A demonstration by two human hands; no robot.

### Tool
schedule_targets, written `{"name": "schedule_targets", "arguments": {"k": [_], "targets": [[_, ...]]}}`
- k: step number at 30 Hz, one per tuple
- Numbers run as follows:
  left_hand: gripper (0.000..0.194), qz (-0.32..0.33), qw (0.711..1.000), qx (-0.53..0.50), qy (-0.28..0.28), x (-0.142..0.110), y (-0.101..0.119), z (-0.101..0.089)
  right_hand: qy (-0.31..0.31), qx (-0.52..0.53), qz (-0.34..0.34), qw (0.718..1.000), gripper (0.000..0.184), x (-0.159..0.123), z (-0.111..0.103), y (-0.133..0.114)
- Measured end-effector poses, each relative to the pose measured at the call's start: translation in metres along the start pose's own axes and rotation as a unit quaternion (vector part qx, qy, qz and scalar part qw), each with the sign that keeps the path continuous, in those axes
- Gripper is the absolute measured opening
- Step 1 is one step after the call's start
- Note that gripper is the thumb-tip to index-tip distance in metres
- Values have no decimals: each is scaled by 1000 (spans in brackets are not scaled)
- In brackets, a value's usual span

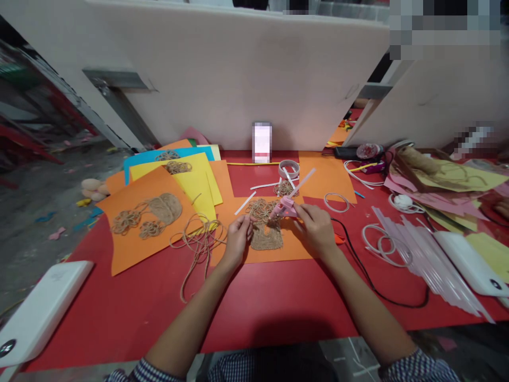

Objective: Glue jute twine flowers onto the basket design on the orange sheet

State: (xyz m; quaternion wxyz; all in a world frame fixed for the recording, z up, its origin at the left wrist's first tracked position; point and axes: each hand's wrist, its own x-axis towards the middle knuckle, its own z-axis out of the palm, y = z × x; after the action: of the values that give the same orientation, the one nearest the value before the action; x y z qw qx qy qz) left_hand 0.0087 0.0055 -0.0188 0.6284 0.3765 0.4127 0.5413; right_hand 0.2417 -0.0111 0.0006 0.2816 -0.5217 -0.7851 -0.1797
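My right hand (318, 227) is wrapped round a pink glue gun (287, 206), a clear glue stick (305, 181) poking out of its back. The nozzle points left, over a twine flower (263, 210) and a woven twine pot shape (267, 236) on an orange sheet (300, 249). Beside that twine work, on its left, my left hand (239, 234) has its fingers pinched together, apparently on a piece of twine too small to make out well. A loose tangle of twine (201, 239) lies left of this hand.
A finished-looking twine piece (165, 208) lies on another orange sheet at left, near yellow sheets (210, 185). Clear glue sticks (431, 260) and white power banks (51, 305) lie on the red table. A black cable (369, 284) curves at right. A phone (262, 143) leans against the panel.
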Motion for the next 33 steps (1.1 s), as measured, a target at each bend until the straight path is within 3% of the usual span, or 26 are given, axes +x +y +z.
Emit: {"name": "schedule_targets", "arguments": {"k": [33], "targets": [[42, -6, 1000, 4, 5, -1, 2, 2, -1, -2, 12, 1000, 39, 0, 1, -4]]}}
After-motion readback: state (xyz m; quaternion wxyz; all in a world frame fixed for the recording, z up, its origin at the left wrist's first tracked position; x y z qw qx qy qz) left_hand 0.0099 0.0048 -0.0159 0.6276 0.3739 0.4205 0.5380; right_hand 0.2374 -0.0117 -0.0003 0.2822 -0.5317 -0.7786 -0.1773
